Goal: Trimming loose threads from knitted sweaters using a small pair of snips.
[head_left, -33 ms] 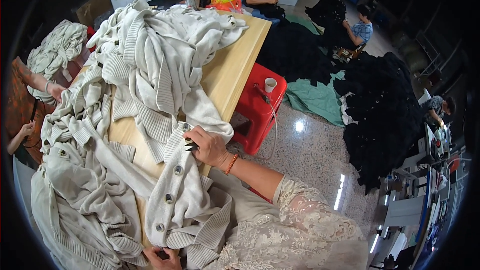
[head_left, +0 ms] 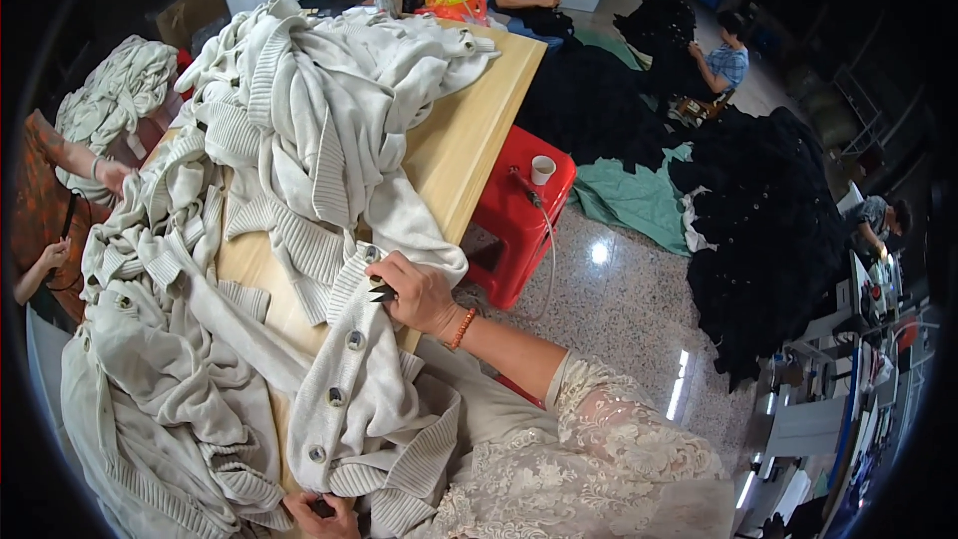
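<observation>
A cream knitted cardigan (head_left: 371,409) lies across the near edge of the table and over my lap. Its button band (head_left: 344,364), with several dark, light-rimmed buttons, stretches between my two hands. At the band's upper end my right hand (head_left: 417,294) is closed around small thread snips (head_left: 382,292); their dark pointed blades stick out over the knit, next to the top button (head_left: 373,253). My left hand (head_left: 324,517) pinches the band's lower end at the bottom of the picture. Something dark shows between its fingers, too hidden to name.
More cream cardigans (head_left: 319,110) are heaped over the wooden table (head_left: 479,120). A person (head_left: 50,210) handles the pile at the left. To the right, a red stool (head_left: 514,230) bears a paper cup (head_left: 542,171) and a cord. Dark garments (head_left: 763,230) cover the floor beyond, near other seated people.
</observation>
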Available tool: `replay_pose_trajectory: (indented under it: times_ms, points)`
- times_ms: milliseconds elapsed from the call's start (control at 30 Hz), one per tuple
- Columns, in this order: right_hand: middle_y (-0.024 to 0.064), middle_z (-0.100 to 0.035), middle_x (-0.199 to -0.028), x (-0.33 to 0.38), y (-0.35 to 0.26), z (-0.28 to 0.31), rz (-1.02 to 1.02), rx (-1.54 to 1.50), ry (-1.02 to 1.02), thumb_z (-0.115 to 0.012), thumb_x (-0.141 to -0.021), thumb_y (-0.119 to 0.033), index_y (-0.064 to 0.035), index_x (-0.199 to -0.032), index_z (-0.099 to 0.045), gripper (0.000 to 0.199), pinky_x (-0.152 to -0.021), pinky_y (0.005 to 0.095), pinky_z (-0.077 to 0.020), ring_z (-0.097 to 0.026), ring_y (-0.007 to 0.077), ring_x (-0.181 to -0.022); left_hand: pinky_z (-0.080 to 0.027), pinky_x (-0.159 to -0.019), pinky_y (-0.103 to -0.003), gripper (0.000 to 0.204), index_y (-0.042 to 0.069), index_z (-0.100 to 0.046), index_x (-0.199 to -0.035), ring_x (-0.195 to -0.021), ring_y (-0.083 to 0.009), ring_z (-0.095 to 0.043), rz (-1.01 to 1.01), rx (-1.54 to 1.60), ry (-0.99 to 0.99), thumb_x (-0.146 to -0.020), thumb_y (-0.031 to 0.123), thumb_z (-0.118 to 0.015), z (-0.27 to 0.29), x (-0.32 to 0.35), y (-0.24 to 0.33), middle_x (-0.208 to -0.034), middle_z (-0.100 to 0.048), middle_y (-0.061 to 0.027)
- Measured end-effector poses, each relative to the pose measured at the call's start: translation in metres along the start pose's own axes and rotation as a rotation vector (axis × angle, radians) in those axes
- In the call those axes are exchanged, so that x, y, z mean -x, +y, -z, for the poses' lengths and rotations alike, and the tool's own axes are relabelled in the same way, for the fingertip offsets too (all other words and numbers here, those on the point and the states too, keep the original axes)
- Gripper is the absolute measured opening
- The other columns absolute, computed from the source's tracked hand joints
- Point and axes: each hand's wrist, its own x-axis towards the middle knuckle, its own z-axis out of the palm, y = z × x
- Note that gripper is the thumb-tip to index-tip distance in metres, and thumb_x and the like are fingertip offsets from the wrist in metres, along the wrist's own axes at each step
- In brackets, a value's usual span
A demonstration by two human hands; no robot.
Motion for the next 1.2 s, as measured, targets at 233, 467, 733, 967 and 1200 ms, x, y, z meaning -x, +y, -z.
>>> replay_pose_trajectory:
  times_ms: [233, 467, 733, 967, 1200]
  points:
    - [0.0063, -0.058, -0.092, 0.004, 0.012, 0.004, 0.011, -0.032, -0.034, -0.060, -0.066, 0.001, -0.0123, -0.104, -0.060, 0.040, -0.060, 0.0376, -0.0494, -0.062, 0.0295, -0.072, -0.040, -0.074, -0.038, 0.024, 0.001, -0.043, -0.089, -0.078, -0.0333, -0.045, 0.075, -0.087, -0.006, -0.068, -0.006, -0.052, -0.009, -0.002, 0.007, -0.086, -0.041, -0.0154]
    - [0.0067, -0.058, -0.089, 0.002, 0.002, 0.003, 0.057, -0.085, -0.050, -0.060, -0.065, 0.002, -0.0101, -0.104, -0.060, 0.040, -0.060, 0.0378, -0.0485, -0.061, 0.0291, -0.070, -0.041, -0.076, -0.039, 0.027, -0.001, -0.045, -0.093, -0.085, -0.0341, -0.047, 0.009, -0.174, 0.048, -0.068, -0.008, -0.051, -0.003, 0.002, 0.013, -0.089, -0.043, -0.0170]
    - [0.0062, -0.056, -0.092, 0.004, 0.010, 0.000, 0.040, -0.078, -0.045, -0.065, -0.066, -0.003, -0.0121, -0.101, -0.057, 0.037, -0.062, 0.0381, -0.0503, -0.063, 0.0273, -0.075, -0.033, -0.056, -0.024, 0.025, -0.001, -0.050, -0.098, -0.071, -0.0182, -0.044, 0.042, -0.127, 0.082, -0.073, -0.008, -0.048, -0.009, 0.003, 0.005, -0.097, -0.044, -0.0107]
    - [0.0062, -0.058, -0.091, 0.003, 0.010, -0.001, 0.025, -0.028, -0.026, -0.063, -0.071, -0.006, -0.0137, -0.100, -0.058, 0.030, -0.062, 0.0397, -0.0513, -0.064, 0.0292, -0.076, -0.042, -0.073, -0.032, 0.026, -0.003, -0.051, -0.101, -0.086, -0.0266, -0.050, -0.060, -0.078, 0.102, -0.075, -0.006, -0.049, -0.013, 0.003, -0.001, -0.100, -0.047, -0.0145]
    - [0.0113, -0.058, -0.098, 0.008, 0.018, -0.013, 0.034, 0.035, -0.088, -0.055, -0.072, -0.004, -0.0131, -0.104, -0.056, 0.033, -0.066, 0.0473, -0.0501, -0.060, 0.0376, -0.080, -0.046, -0.071, -0.028, 0.030, 0.001, -0.056, -0.102, -0.083, -0.0196, -0.054, -0.011, 0.084, 0.217, -0.072, -0.003, -0.056, -0.019, 0.011, -0.043, -0.097, -0.051, -0.0107]
